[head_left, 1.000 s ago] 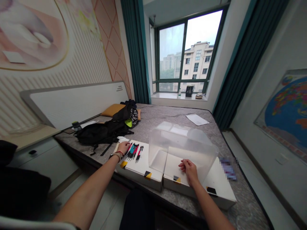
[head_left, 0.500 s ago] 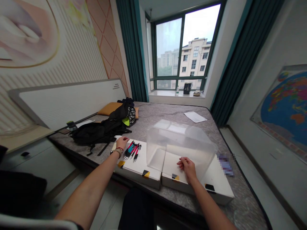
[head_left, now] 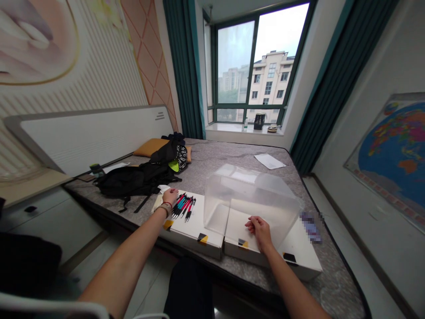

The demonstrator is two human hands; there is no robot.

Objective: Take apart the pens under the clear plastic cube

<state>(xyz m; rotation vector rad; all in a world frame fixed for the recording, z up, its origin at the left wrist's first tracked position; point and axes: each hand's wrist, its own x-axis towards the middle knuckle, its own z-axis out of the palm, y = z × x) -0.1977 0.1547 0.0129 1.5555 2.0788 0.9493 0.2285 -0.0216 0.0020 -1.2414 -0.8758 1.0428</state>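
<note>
My left hand [head_left: 170, 196] rests on the left white cardboard box [head_left: 192, 237], just left of several retractable pens [head_left: 183, 207] with red, teal and black barrels. A small white paper [head_left: 163, 188] lies by its fingertips. My right hand [head_left: 259, 228] sits on the right white box [head_left: 237, 243] with fingers curled and nothing visible in them. It touches the near lower edge of a clear frosted plastic bin [head_left: 252, 195], which stands upside down across both boxes. Yellow-and-black tape marks [head_left: 202, 239] the box fronts.
Both boxes lie at the near edge of a grey mattress [head_left: 232, 161]. A black backpack [head_left: 133, 182] and mustard cushion [head_left: 151, 147] lie to the left. A paper sheet [head_left: 269, 161] lies beyond the bin, and a pixelated object [head_left: 310, 227] lies to its right.
The whole view has shifted slightly left and up as my head moved. Both hands stay in about the same place on the boxes, and the bin and pens have not moved.
</note>
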